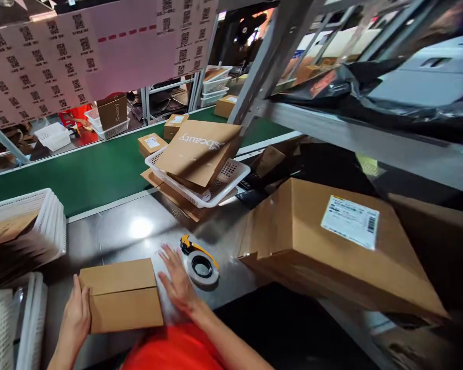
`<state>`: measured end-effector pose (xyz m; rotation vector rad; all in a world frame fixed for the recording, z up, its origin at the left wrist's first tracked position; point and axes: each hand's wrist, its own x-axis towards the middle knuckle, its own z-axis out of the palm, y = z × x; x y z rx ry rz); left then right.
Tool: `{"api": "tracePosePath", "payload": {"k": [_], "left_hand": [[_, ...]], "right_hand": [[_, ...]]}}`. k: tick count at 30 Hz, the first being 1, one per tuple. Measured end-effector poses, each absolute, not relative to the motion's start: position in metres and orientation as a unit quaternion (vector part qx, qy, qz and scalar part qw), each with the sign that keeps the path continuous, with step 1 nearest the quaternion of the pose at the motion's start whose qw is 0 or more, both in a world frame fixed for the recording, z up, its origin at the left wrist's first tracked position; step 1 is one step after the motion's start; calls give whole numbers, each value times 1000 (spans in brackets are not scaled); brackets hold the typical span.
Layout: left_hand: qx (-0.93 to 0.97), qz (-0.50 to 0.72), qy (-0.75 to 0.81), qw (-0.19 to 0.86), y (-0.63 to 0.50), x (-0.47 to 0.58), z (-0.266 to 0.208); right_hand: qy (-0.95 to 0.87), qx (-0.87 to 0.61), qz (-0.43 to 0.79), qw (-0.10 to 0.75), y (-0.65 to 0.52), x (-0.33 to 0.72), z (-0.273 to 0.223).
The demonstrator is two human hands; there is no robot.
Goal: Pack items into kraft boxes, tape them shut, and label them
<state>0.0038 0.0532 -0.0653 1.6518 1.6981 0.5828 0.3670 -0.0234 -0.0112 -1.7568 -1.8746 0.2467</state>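
Observation:
A small closed cardboard box [120, 295] lies on the steel worktop [139, 228] in front of me. My left hand [76, 314] presses against the box's left side. My right hand [178, 281] rests flat on the worktop just right of the box, fingers spread, holding nothing. A tape dispenser [200, 263] with a yellow-and-black handle lies right beside my right hand's fingertips.
A white basket [231, 181] holding flattened cartons sits at the worktop's far edge. A large labelled carton [332, 246] lies to the right. The green conveyor belt [81, 172] carries small boxes [151, 144]. White baskets [46, 226] are stacked at left. Metal shelving [362, 136] overhangs at right.

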Motion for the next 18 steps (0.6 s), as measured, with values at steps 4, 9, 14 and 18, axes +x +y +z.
{"api": "tracePosePath", "payload": {"k": [4,9,14,18], "left_hand": [[646,217,629,373,62,23,-49],[714,132,553,408,83,37,-17],[694,72,559,447,85,42,6],[684,39,575,447,81,43,19]], "right_hand": [[-501,-853,111,96,-30,478,-38],[-528,-827,192,-26,-34,504,-38],[-560,-813,159,-1,-36,466,34],[-634,-714,188,232,-29,409,123]]}}
